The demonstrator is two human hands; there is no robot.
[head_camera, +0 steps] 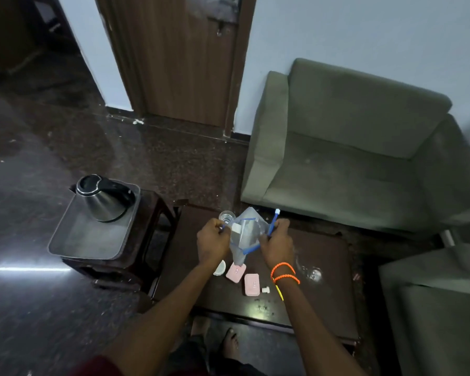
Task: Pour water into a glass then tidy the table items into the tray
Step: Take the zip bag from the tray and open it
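A: Fingers of my left hand are pinched shut on the left edge of a clear plastic zip bag with a blue seal; my right hand is closed on the bag's right edge and also has a blue-handled toothbrush with a white head pinned against it. Bag is held up over the dark wooden tabletop, mouth pulled apart between both hands.

B: Progress?

A: Pour looks done, I'd say: small clear drinking glass stands at the far edge of the tabletop just behind my left hand. Can't read the water level. Tidying is barely begun. The grey rectangular plastic tray sits on the dark side stool to the left, well apart from the tabletop, holding only the steel electric kettle with a black handle.

B: What's left out?

A: Two pink rectangular cases flat on the tabletop below the bag, a white curved piece beside them, a small white cap, a thin yellow stick near my right wrist. All must go over.

B: Bag itself?

A: Thin, floppy, see-through, a whitish block inside. Probably loading the toothbrush next.
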